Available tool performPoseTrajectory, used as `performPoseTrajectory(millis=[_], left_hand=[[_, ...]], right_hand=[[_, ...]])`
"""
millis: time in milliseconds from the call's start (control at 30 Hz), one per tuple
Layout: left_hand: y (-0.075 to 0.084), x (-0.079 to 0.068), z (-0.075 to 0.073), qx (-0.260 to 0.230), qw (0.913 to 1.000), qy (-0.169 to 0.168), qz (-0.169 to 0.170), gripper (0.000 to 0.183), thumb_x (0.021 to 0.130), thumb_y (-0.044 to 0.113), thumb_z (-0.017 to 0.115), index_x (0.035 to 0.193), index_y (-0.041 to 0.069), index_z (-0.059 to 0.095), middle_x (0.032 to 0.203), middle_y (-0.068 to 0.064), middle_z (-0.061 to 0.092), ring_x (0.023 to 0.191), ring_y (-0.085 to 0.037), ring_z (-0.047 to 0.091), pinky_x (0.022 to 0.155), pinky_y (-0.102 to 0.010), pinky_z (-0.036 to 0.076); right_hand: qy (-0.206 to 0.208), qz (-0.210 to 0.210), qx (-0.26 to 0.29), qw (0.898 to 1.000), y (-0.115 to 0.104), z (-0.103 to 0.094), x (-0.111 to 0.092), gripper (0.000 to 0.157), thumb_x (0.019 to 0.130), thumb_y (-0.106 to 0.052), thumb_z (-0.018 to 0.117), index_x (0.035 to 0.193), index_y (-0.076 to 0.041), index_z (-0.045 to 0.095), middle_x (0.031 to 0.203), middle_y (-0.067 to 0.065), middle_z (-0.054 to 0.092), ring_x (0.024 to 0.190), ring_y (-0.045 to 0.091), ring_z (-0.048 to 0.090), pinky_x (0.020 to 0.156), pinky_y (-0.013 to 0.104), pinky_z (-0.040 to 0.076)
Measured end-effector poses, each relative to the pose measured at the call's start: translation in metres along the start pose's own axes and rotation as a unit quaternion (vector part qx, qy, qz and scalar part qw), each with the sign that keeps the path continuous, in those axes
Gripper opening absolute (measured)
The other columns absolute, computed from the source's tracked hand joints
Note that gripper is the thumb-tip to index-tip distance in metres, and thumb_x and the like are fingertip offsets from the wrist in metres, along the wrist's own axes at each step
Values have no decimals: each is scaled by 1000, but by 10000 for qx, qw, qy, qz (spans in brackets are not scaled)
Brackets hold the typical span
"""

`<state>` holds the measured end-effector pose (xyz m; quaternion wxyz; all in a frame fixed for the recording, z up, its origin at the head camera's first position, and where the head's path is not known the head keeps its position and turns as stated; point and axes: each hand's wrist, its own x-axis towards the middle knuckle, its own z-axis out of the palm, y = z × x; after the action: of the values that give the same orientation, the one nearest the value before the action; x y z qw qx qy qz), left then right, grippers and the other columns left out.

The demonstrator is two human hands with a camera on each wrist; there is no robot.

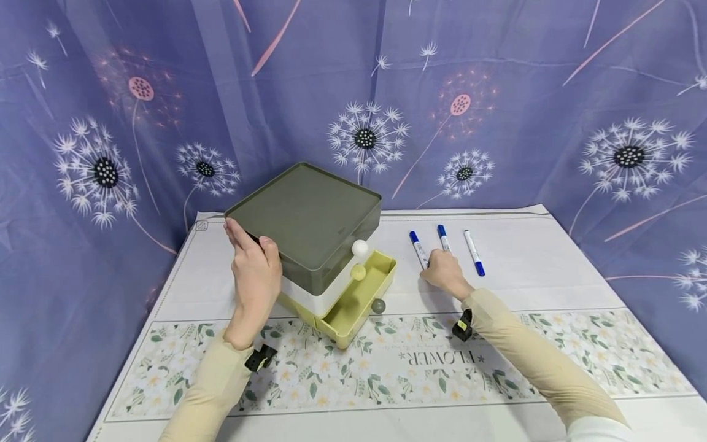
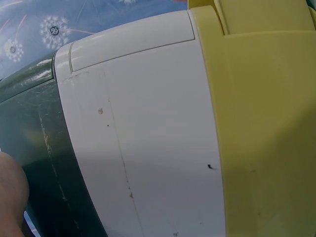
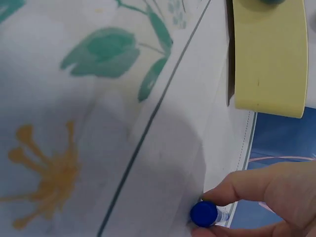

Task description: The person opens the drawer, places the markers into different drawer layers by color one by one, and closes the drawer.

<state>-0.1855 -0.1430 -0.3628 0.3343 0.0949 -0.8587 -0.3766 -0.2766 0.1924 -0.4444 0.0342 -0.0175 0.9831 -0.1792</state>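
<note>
A desktop drawer box with a dark green top tier (image 1: 309,215), a white middle tier (image 2: 143,118) and a yellow bottom tier (image 2: 266,123) stands at centre-left. Its yellow drawer (image 1: 359,301) is pulled out. My left hand (image 1: 254,276) rests on the left edge of the top tier, fingers extended; in its wrist view only part of the hand shows beside the green side. To the right of the box, my right hand (image 1: 444,272) pinches the near end of the left marker (image 1: 417,244) between thumb and finger, its blue end (image 3: 204,214) showing between them.
A second blue-capped marker (image 1: 443,236) is partly hidden behind the right hand. Another marker (image 1: 474,252) lies to its right. Round knobs in white (image 1: 359,248), yellow (image 1: 358,272) and grey-green (image 1: 378,306) stick out from the drawers. A patterned curtain (image 1: 497,110) hangs behind the table.
</note>
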Motion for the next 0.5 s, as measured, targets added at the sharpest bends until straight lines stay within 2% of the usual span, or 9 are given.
performPoseTrajectory(millis=[300, 500], left_hand=[[1, 0, 0, 7, 10000, -65, -25, 65, 94, 24, 30, 144, -8, 6, 147, -32, 11, 105, -55, 48, 86, -55, 42], [2, 0, 0, -16, 10000, -39, -37, 64, 93, 23, 31, 144, -8, 7, 147, -32, 11, 108, -54, 47, 88, -55, 41]], right_hand=[[-148, -8, -185, 9997, 8, -5, -4, 28, 68, -20, 67, 52, -13, 46, 50, -2, 42, 49, 14, 40, 43, 24, 31], [-102, -234, -94, 9996, 12, -7, -7, 16, 69, -21, 68, 69, -6, 61, 63, 4, 56, 54, 17, 47, 47, 26, 34]])
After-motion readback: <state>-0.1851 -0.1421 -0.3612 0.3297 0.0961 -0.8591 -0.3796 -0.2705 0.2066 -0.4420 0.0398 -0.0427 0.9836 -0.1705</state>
